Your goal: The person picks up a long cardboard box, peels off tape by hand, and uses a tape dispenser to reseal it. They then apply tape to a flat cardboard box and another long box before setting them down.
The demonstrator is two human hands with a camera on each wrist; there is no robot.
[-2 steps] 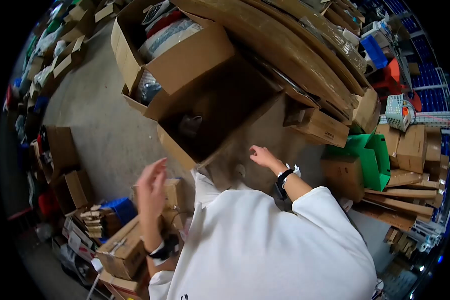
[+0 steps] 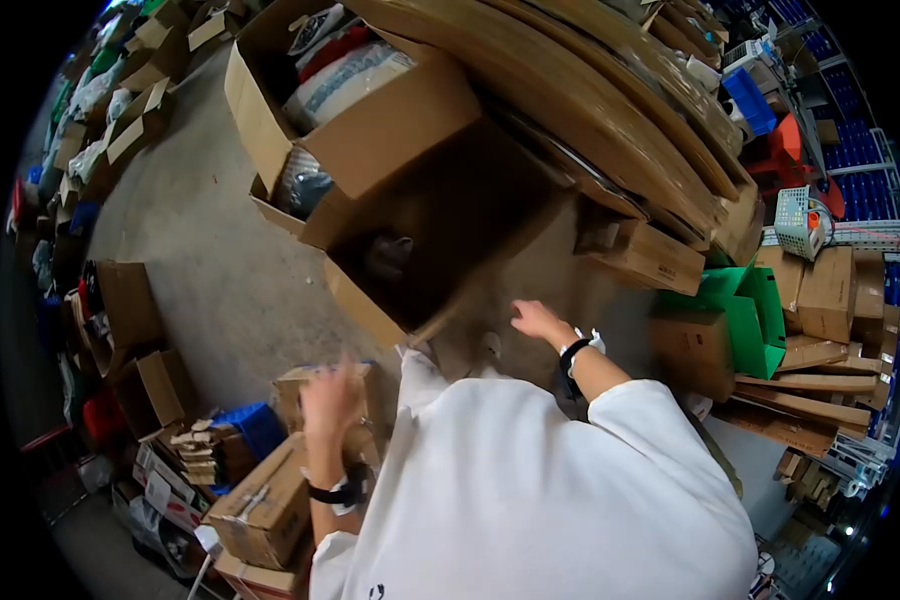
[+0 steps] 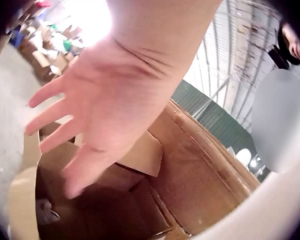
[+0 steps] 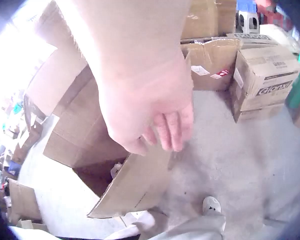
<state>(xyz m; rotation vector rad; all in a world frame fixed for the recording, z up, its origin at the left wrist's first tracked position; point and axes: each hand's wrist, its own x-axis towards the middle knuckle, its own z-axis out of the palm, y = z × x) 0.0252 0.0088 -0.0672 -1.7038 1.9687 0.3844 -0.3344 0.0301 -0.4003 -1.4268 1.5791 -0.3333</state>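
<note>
My left hand (image 2: 332,402), blurred in the head view, hangs in the air over the cartons at lower left. Its fingers are spread and nothing is in them in the left wrist view, where the palm (image 3: 110,100) shows. To the right, my right hand (image 2: 540,320) hovers past the near corner of a large open cardboard box (image 2: 365,305). Its fingers curl loosely around nothing in the right wrist view. Inside that box lies a small pale item (image 2: 390,257). Behind it stands another open carton (image 2: 253,110) filled with plastic-wrapped goods (image 2: 355,85).
Long flat cartons (image 2: 570,110) lean at the back. A small closed carton (image 2: 642,257) sits right of the box, near a green bin (image 2: 745,315). Stacked cartons (image 2: 260,510) and a blue crate (image 2: 250,430) stand at lower left. A shoe (image 4: 211,205) shows on the concrete floor.
My left hand has dropped lower and moved slightly right in the head view. The right hand has shifted slightly right and down, along with much of the scene.
</note>
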